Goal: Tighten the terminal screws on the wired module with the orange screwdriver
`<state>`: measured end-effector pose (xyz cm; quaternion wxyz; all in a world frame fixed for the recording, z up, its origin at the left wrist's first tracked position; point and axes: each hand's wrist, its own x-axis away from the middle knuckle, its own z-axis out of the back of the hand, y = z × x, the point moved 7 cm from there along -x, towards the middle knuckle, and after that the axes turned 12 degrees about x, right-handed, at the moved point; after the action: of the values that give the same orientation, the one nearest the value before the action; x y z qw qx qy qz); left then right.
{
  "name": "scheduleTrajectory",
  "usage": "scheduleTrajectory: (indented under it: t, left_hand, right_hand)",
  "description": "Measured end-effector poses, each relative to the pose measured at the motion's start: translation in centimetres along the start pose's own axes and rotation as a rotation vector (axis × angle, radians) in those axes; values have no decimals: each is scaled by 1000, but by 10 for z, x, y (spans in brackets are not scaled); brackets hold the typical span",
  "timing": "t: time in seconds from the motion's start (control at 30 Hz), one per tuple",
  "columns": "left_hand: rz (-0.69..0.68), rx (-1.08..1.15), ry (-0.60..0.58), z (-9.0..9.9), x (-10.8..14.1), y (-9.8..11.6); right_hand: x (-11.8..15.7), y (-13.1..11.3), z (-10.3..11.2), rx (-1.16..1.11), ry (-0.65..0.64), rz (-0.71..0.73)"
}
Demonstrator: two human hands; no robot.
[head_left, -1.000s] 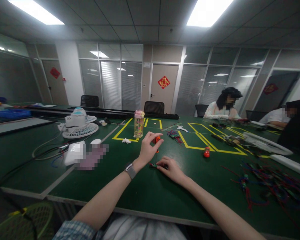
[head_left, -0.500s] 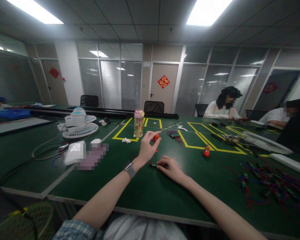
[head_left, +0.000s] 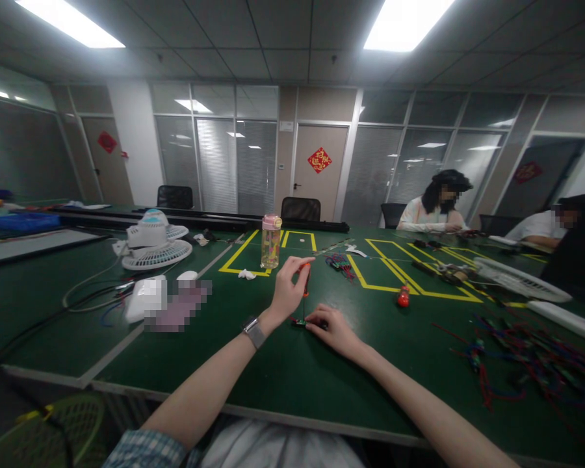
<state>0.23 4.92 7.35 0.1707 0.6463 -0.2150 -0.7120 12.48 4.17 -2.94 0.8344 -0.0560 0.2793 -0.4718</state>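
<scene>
My left hand [head_left: 290,285], a watch at its wrist, is closed round the orange handle of a screwdriver [head_left: 306,287]. The screwdriver stands upright, its thin shaft reaching down to a small green circuit board [head_left: 299,323] on the green table. From the right, my right hand [head_left: 332,327] pinches the end of that board with its fingertips and rests on the tabletop. Fine detail on the board is too small to tell.
Behind my hands stands a pink-lidded bottle [head_left: 271,242]. A red object [head_left: 403,297] and tangled wired boards [head_left: 531,364] lie to the right. On the left are a white fan [head_left: 156,244] and cables. Two people sit at the far right.
The fingers of my left hand have shifted round the screwdriver's handle, and the thumb sits differently. My right hand and the board look unmoved.
</scene>
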Motion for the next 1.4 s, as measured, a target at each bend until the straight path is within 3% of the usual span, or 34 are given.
scheduleTrajectory:
  t: [0.33, 0.6, 0.8, 1.1, 1.4]
  left_hand:
    - [20, -34, 37, 0, 1, -5]
    - [29, 28, -29, -4, 3, -1]
    - [-7, -36, 43, -1, 3, 1]
    - [109, 118, -57, -6, 3, -15]
    - [13, -2, -3, -4, 3, -9]
  right_hand:
    - [-1, 1, 0, 17, 2, 4]
    - [-1, 0, 0, 7, -2, 1]
    - [-1, 0, 0, 7, -7, -6]
    - [0, -3, 4, -16, -12, -14]
    - [-2, -2, 2, 6, 5, -52]
